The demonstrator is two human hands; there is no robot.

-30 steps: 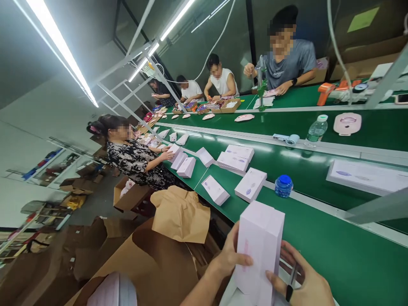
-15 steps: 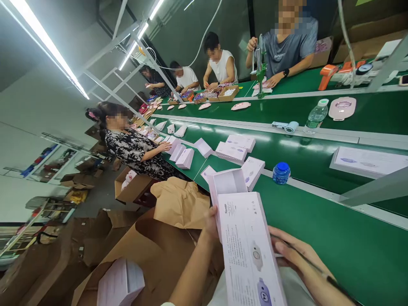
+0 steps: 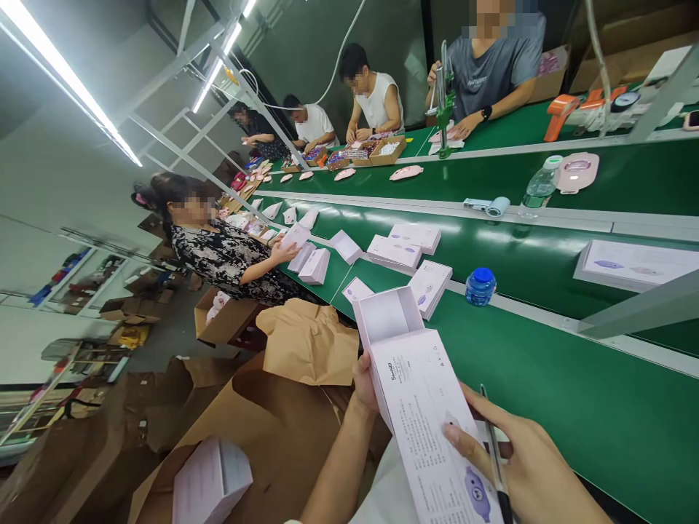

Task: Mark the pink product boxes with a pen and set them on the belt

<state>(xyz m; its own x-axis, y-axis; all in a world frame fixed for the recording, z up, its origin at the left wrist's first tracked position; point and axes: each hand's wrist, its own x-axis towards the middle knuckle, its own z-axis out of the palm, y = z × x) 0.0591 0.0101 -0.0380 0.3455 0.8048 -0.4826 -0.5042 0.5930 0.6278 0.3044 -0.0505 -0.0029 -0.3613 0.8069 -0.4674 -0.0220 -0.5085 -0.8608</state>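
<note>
Over the edge of the green conveyor bench, the left hand cradles an opened lilac-printed carton from beneath, its lid folded back. The right hand pinches a silver pen, fingertips on the printed panel; closed cartons lie farther along.

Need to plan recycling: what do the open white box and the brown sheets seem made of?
The open box looks like coated white card: crisp folds, smooth printed face. The brown sheets look like matte kraft paper, softly creased.
</note>
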